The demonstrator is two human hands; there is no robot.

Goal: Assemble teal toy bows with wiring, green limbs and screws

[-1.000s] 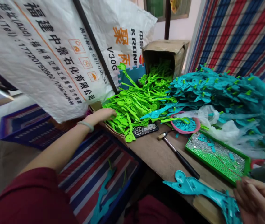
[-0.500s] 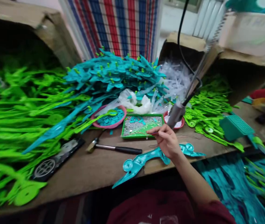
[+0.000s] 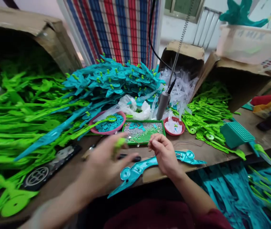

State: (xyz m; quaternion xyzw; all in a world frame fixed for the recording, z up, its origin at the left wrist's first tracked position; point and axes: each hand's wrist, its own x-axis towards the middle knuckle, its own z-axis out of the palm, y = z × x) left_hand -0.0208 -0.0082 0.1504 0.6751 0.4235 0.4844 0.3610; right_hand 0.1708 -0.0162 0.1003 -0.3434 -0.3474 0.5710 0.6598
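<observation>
My left hand (image 3: 105, 167) is blurred by motion over the table's middle and carries a small green plastic piece (image 3: 119, 143) at its fingertips. My right hand (image 3: 164, 155) is pinched shut on something I cannot make out. It rests on a long teal plastic part (image 3: 135, 170) that lies along the table's front edge. Just behind both hands sits a green perforated tray (image 3: 143, 131) holding small screws and teal bits. A hanging power screwdriver (image 3: 162, 104) dangles free behind the tray.
Heaps of green parts (image 3: 18, 111) fill the left, teal parts (image 3: 111, 79) the back, more green ones (image 3: 209, 111) the right. A pink bowl (image 3: 106, 123), red bowl (image 3: 174, 125), hammer (image 3: 128, 156), phone (image 3: 47, 168) and teal basket (image 3: 236, 133) lie on the wooden table (image 3: 202, 149). Cardboard boxes stand behind.
The view swung right from the green pile. My left hand came in from the left carrying a green piece. The screwdriver left my right hand and hangs free; that hand dropped onto the teal part.
</observation>
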